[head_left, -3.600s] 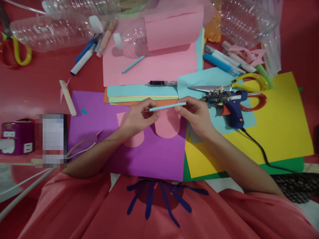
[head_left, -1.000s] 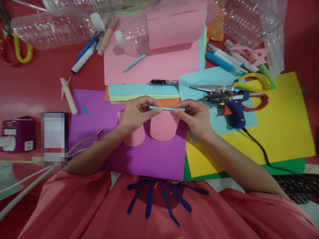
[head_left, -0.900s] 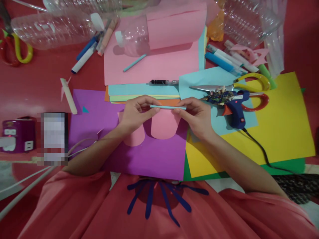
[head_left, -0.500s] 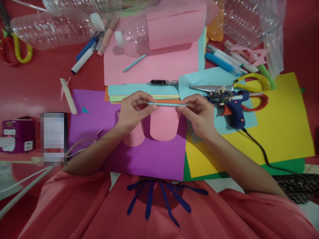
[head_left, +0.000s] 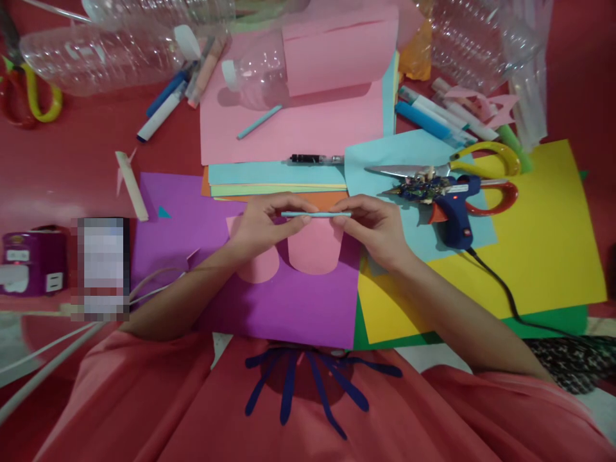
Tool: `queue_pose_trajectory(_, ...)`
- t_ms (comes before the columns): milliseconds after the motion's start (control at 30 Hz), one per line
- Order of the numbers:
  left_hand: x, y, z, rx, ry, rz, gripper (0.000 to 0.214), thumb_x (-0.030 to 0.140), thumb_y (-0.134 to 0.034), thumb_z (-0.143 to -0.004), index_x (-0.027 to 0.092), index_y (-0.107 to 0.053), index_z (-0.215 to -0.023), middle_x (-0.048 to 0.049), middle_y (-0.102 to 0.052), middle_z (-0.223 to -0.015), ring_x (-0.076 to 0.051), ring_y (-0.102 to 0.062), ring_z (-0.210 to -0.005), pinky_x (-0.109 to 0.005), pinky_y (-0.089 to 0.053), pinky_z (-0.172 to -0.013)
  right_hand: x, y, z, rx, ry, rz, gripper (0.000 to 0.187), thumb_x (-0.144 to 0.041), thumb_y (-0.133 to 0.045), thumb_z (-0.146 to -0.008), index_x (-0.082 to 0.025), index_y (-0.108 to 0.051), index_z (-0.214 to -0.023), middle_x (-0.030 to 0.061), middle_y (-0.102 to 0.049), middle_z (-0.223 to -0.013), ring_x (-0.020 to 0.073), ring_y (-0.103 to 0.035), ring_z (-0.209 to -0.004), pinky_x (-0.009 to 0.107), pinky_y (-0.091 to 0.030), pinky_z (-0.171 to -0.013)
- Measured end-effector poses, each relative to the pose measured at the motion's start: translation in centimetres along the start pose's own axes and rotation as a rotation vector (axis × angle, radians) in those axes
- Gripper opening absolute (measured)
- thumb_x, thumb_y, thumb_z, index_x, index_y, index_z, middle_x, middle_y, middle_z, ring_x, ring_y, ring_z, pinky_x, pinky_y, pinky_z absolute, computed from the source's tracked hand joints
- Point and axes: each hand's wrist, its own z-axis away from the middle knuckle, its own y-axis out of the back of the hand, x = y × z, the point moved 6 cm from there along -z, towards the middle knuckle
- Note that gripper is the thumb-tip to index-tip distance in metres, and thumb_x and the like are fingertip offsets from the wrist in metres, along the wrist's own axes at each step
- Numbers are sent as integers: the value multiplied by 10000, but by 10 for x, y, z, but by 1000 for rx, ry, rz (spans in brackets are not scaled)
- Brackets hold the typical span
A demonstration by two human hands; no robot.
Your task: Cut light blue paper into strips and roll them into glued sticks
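Observation:
Between my two hands a thin light-blue paper strip (head_left: pixel 320 214) runs level across the top of a rounded pink paper piece (head_left: pixel 315 247). My left hand (head_left: pixel 267 224) pinches the strip left of its middle, thumb below and fingers above. The same kind of pinch, close by on the right, comes from my right hand (head_left: pixel 378 228). Whether the strip is stuck to the pink piece, I cannot tell. A second pink paper piece (head_left: pixel 260 264) lies on the purple sheet (head_left: pixel 298 314), partly covered by my left hand.
Right of my hands, a blue glue gun (head_left: pixel 459 215) with its black cord lies over scissors (head_left: pixel 491 157) and light-blue paper. Further back are a pink-wrapped bottle (head_left: pixel 337 58), a black pen (head_left: pixel 312 159) and several markers (head_left: pixel 433 122). A phone (head_left: pixel 103 268) lies at the left.
Both hands have drawn slightly toward me with the light-blue strip and come closer together along it. The surrounding things stay where they were.

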Motion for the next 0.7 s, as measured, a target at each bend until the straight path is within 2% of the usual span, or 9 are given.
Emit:
queue_pose_trajectory(167, 5, -4, 2, -36, 11, -61, 86, 273, -666, -805, 224, -727, -839, 0, -770, -869, -148, -711, -816, -252, -553, -738, 2, -3, 0, -77, -36, 39, 146, -371, -781, -756, -239, -763, -815, 8, -760, -830, 144, -696, -766, 287, -563, -712)
queue_pose_trajectory(267, 6, -4, 2, -24, 32, -90, 99, 302, -663, -805, 221, -718, -822, 4, -754, -840, -136, -694, -787, -253, -546, -735, 0, -3, 0, -72, -36, 39, 167, -376, -785, -749, -224, -738, -801, -2, -737, -781, 129, -678, -705, 271, -554, -666)
queue_pose_trajectory(400, 1, 3, -1, 88, 74, -56, 159, 359, -716, -756, 211, -667, -725, 3, -702, -764, -133, -645, -725, -264, -522, -677, -2, -1, 0, 10, -32, 40, 226, -369, -800, -732, -208, -643, -753, -46, -645, -644, 96, -610, -559, 223, -489, -527)
queue_pose_trajectory(533, 1, 10, -5, 168, 80, 22, 228, 371, -771, -689, 213, -607, -677, 13, -617, -680, -119, -580, -646, -263, -471, -603, -2, 5, 2, 146, -19, 77, 252, -368, -800, -724, -218, -598, -743, -78, -564, -558, 81, -554, -492, 206, -438, -467)
queue_pose_trajectory(700, 0, 24, -12, 227, 76, 12, 328, 460, -796, -658, 218, -577, -687, 20, -563, -658, -106, -517, -608, -279, -385, -542, -5, 7, 0, 188, 27, 33, 360, -521, -761, -748, -237, -541, -773, -78, -610, -583, 86, -616, -511, 225, -522, -525)
